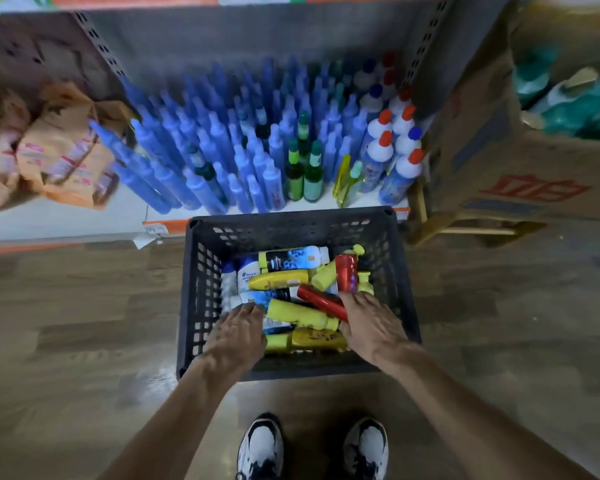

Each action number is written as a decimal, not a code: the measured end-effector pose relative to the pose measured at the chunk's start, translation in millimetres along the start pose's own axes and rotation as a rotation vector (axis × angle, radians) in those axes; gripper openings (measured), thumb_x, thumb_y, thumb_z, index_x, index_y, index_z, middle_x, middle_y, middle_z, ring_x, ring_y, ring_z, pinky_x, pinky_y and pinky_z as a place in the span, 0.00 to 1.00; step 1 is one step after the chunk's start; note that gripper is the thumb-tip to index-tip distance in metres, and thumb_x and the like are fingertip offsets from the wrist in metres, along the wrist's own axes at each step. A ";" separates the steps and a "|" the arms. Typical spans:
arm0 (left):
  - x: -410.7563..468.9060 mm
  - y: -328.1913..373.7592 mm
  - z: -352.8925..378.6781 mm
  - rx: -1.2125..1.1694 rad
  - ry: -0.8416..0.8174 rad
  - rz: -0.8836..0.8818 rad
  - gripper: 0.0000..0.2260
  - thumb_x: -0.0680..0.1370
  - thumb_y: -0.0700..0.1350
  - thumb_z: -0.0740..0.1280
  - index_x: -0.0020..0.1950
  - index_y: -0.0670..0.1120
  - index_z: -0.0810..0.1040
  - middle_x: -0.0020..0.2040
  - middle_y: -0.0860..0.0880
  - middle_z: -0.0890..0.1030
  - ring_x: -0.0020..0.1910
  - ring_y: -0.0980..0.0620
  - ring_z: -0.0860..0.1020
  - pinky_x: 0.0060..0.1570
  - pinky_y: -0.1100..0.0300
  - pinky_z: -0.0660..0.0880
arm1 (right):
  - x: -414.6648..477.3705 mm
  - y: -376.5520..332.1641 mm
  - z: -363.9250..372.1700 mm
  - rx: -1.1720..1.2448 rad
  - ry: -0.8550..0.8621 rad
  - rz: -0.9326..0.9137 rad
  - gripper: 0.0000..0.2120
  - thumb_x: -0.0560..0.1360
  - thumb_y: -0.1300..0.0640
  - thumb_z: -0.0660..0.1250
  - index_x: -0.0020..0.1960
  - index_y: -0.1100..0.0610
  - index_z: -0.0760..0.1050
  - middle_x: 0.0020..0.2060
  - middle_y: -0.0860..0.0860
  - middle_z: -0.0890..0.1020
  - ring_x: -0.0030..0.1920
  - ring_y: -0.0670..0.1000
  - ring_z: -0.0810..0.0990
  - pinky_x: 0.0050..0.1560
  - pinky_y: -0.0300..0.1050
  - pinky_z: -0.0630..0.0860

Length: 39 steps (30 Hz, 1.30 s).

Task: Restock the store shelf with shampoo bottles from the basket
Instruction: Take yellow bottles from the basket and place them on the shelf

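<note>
In the black slotted plastic basket (291, 221), piled yellow, red and white shampoo bottles (293, 311) are being touched by left hand (238, 329) and right hand (369, 323), fingers loose, nothing gripped; restocking looks barely started.

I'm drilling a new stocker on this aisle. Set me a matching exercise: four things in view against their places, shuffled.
1 blue bottles
2 red bottles
3 basket
4 cardboard box

a inside the basket
b right of the shelf
c on the floor, in front of the shelf
d standing on the shelf

Pairs: 1-d, 2-a, 3-c, 4-b
</note>
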<state>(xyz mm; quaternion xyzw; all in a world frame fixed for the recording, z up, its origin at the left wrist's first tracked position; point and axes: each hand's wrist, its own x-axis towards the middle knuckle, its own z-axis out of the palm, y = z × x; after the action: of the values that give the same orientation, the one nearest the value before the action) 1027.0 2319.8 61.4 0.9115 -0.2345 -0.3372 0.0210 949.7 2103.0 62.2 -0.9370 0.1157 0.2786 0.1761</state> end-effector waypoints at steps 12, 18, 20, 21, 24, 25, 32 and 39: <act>185.8 -53.4 107.4 0.114 0.141 0.026 0.25 0.80 0.48 0.60 0.75 0.44 0.58 0.73 0.46 0.65 0.72 0.45 0.62 0.70 0.49 0.63 | 183.9 40.0 118.6 -0.107 0.166 -0.090 0.28 0.79 0.57 0.60 0.77 0.55 0.56 0.73 0.54 0.67 0.72 0.54 0.64 0.72 0.52 0.64; 201.5 -68.8 101.0 0.015 0.140 -0.005 0.27 0.77 0.49 0.65 0.73 0.46 0.60 0.71 0.46 0.65 0.70 0.44 0.65 0.65 0.45 0.68 | 200.6 42.0 111.4 -0.140 0.235 -0.054 0.28 0.79 0.59 0.59 0.78 0.54 0.57 0.75 0.53 0.65 0.73 0.54 0.63 0.72 0.51 0.63; 188.5 -69.8 100.7 0.054 0.091 -0.027 0.27 0.78 0.50 0.64 0.74 0.47 0.59 0.72 0.46 0.65 0.70 0.45 0.66 0.65 0.45 0.68 | 188.1 38.3 106.8 -0.150 0.210 -0.060 0.28 0.79 0.59 0.58 0.78 0.54 0.57 0.74 0.53 0.66 0.72 0.55 0.64 0.71 0.52 0.65; 183.2 -70.1 101.3 0.077 0.083 -0.035 0.27 0.78 0.51 0.63 0.74 0.47 0.59 0.72 0.46 0.65 0.70 0.45 0.67 0.65 0.45 0.68 | 182.6 37.2 105.9 -0.162 0.210 -0.070 0.27 0.79 0.59 0.58 0.77 0.54 0.58 0.73 0.53 0.67 0.71 0.55 0.65 0.70 0.52 0.66; 178.8 -69.2 100.4 0.056 0.089 -0.038 0.28 0.78 0.49 0.64 0.75 0.48 0.58 0.73 0.47 0.65 0.70 0.45 0.68 0.66 0.45 0.68 | 177.5 35.6 104.0 -0.168 0.200 -0.077 0.24 0.79 0.59 0.59 0.74 0.55 0.62 0.67 0.54 0.72 0.66 0.56 0.69 0.63 0.51 0.70; 179.8 -67.9 99.0 0.034 0.088 -0.034 0.28 0.78 0.47 0.64 0.75 0.48 0.59 0.73 0.47 0.65 0.70 0.46 0.67 0.66 0.46 0.68 | 179.3 36.1 104.4 -0.166 0.187 -0.074 0.22 0.79 0.59 0.60 0.72 0.55 0.64 0.65 0.54 0.74 0.64 0.56 0.70 0.59 0.50 0.71; 186.0 -60.2 103.8 0.007 0.068 -0.050 0.22 0.78 0.46 0.64 0.71 0.47 0.65 0.67 0.46 0.70 0.65 0.46 0.72 0.57 0.56 0.68 | 183.0 45.3 121.3 -0.164 0.148 -0.034 0.21 0.77 0.64 0.63 0.69 0.54 0.69 0.62 0.54 0.74 0.62 0.54 0.72 0.56 0.48 0.72; 202.5 -56.7 111.6 0.006 0.104 -0.058 0.23 0.78 0.45 0.65 0.71 0.46 0.64 0.67 0.46 0.70 0.63 0.45 0.73 0.54 0.56 0.70 | 203.6 50.4 118.7 -0.126 0.264 -0.063 0.28 0.75 0.71 0.61 0.72 0.55 0.65 0.63 0.53 0.71 0.64 0.54 0.68 0.59 0.49 0.72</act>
<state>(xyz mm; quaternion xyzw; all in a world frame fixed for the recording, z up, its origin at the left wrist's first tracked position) 1115.0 2294.2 -158.3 0.9343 -0.2075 -0.2891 0.0206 1043.3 2079.7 -158.7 -0.9779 0.0906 0.1541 0.1089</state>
